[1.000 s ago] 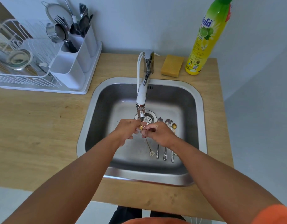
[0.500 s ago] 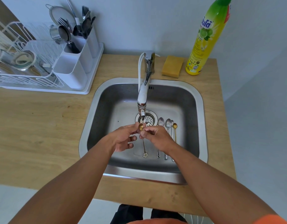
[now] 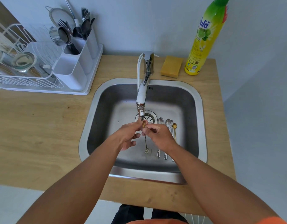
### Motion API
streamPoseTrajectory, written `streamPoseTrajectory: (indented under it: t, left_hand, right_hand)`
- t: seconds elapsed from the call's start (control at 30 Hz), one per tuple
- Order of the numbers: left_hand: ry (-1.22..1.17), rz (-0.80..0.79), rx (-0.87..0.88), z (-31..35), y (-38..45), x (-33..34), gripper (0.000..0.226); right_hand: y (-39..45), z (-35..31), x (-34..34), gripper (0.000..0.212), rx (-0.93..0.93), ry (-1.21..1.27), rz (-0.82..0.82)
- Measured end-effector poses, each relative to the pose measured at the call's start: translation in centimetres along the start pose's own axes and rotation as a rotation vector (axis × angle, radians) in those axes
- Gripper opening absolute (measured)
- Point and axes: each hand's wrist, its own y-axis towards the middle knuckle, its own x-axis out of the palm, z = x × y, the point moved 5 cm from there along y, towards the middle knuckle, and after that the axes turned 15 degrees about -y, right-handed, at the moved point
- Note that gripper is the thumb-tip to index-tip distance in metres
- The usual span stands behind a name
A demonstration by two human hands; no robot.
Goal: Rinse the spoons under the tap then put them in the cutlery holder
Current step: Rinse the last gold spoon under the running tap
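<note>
The wooden desk carries one steel sink, the landmark here. Behind and to the left of the sink stands one white dish rack with a strainer and a few dishes in it, and at its near corner one white cutlery holder of several compartments, holding forks, spoons and a small steel cup. Behind the sink to the right stand one yellow-green bottle and one yellow sponge. One tap reaches over the sink from its back edge. Inside the sink, right of the drain, four spoons lie side by side, three silver and one gold. A fifth, a gold spoon with a flower end, is held under the spout: the right hand pinches its stem, the left hand pinches its bowl, other fingers loose.
</note>
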Motion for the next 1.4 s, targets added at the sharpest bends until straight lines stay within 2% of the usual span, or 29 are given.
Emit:
streamPoseTrajectory:
  t: [0.17,0.5,0.63,0.8,0.97,1.07,1.13,1.27,1.4]
  left_hand:
    - [-0.013,-0.114,-0.027,-0.8,0.3,-0.8,0.024]
    - [-0.039,0.128,0.12,0.4,0.3,0.0,0.037]
    - [-0.066,0.109,0.166,0.2,0.2,0.1,0.036]
    - [-0.034,0.082,0.243,-0.4,-0.1,-0.4,0.017]
    - [-0.061,0.155,0.316,0.1,-0.1,0.2,0.024]
    - [0.033,0.189,0.359,0.5,-0.1,-0.1,0.03]
    - [0.112,0.169,0.321,-0.1,-0.2,-0.7,0.035]
    - [0.136,0.017,0.105,-2.2,-0.3,-1.6,0.037]
    - [0.088,-0.026,0.072,-2.6,-0.2,-2.2,0.027]
  right_hand:
    - [-0.2,0.2,0.2,0.017,-0.009,-0.023,-0.033]
    - [-0.3,-1.0,0.2,0.016,-0.031,-0.046,0.036]
    - [-0.4,-1.3,0.4,0.017,-0.03,-0.018,0.046]
    - [-0.4,-1.2,0.4,0.016,-0.029,-0.057,0.041]
    - [-0.3,-1.2,1.0,0.016,-0.007,0.006,0.05]
    - [0.1,-1.0,0.7,0.018,0.031,0.122,0.063]
    - [0.4,-1.0,0.4,0.02,0.051,0.204,0.071]
    - [0.6,-0.8,0.6,0.019,0.121,0.262,0.059]
    - [0.8,-0.8,0.3,0.019,0.146,0.265,0.058]
